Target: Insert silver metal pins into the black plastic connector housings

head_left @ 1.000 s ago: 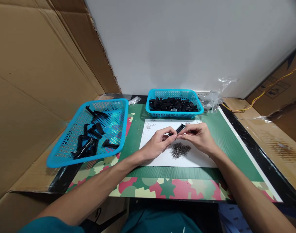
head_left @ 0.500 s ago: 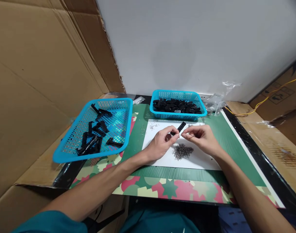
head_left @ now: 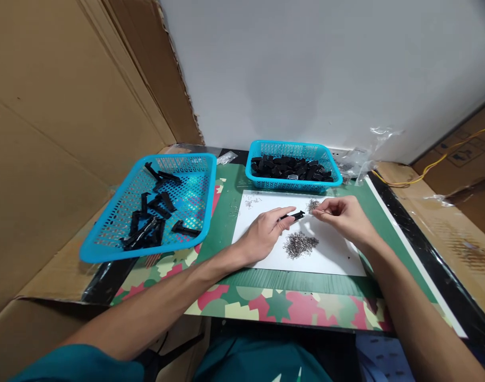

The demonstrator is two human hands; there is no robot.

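Between the thumb and fingers of my left hand (head_left: 264,233) is a long black plastic part (head_left: 297,216), its notched end pointing right. My right hand (head_left: 340,216) is closed in a pinch beside a small pile of tiny metal pieces (head_left: 312,206); what its fingertips hold, if anything, is too small to make out. A larger heap of small metal pieces, which look like springs (head_left: 299,245), lies below and between both hands. Both piles rest on a white sheet (head_left: 266,263).
A blue basket (head_left: 208,212) at left holds several long black parts. Behind the sheet, another blue basket (head_left: 294,185) is filled with small black pieces. Clear plastic bags (head_left: 351,165) and a yellow cable (head_left: 427,172) lie at right. Cardboard (head_left: 67,106) rises on the left.
My right hand has moved right, away from the left, to the small pile. The black part in my left hand has turned from slanting upward to lying nearly level.
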